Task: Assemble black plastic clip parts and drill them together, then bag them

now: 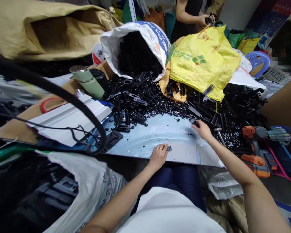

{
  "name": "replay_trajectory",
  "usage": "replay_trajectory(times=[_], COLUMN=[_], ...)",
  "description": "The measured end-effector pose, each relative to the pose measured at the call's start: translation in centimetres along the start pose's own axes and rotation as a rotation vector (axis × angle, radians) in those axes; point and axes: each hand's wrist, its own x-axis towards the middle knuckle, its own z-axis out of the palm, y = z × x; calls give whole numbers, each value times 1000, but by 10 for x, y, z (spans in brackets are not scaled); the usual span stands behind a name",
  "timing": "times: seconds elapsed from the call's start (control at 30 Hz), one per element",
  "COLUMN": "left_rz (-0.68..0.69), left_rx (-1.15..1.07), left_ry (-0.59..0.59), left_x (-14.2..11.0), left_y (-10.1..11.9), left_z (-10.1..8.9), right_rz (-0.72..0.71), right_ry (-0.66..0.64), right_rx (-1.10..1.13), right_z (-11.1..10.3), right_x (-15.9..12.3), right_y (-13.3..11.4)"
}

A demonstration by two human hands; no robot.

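Observation:
My left hand (pixel 158 156) rests at the near edge of the pale blue worktable (pixel 160 132), its fingers closed on a small black part (pixel 169 148). My right hand (pixel 203 128) reaches out to the edge of a large heap of black plastic parts (pixel 145 100), fingers pinched on a small black piece (pixel 195 122). The heap spreads across the back and right of the table. More black parts fill a white woven sack (pixel 145 35) lying open on its side behind the heap.
A yellow sack (pixel 203 61) lies on the pile at right. A green flask (pixel 88 82) and white board (pixel 67 116) sit at left under a thick black hose (pixel 62 92). An orange drill (pixel 254 145) lies at right. Another person stands at the back.

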Motion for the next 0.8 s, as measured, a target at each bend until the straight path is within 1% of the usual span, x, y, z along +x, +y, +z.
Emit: replay_trajectory(times=[0.03, 0.1, 0.17, 0.27, 0.37, 0.4, 0.47, 0.57, 0.63, 0.7, 0.73, 0.8], left_rz=[-6, -19, -36, -82, -161, -194, -267, -369, -401, -380, -353, -296], left_rx=[1, -6, -30, -133, -330, -413, -604, -869, -931, -891, -850, -785], left_ry=[-26, -68, -88, -45, 23, 32, 17, -50, -62, -42, -29, -47], left_x=[1, 4, 7, 11, 14, 15, 20, 29, 33, 31, 28, 23], left_y=[-1, -2, -2, -1, 7, 12, 23, 40, 51, 60, 61, 58], left_z=[-1, -4, -7, -14, -24, -27, -31, -34, -36, -38, -39, -39], right_rz=[-45, -232, -388, -486, -537, -528, -448, -211, -63, -7, -6, -6], right_ry=[-41, -127, -153, -155, -201, -205, -216, -332, -387, -368, -350, -347], right_rx=[-53, -217, -329, -345, -239, -156, 102, 602, 851, 963, 974, 956], right_z=[14, 36, 49, 54, 51, 50, 50, 51, 52, 51, 51, 49], right_x=[-21, -57, -79, -89, -88, -88, -89, -93, -100, -109, -114, -120], right_y=[-3, -8, -12, -9, -1, 1, 1, -7, -14, -21, -24, -28])
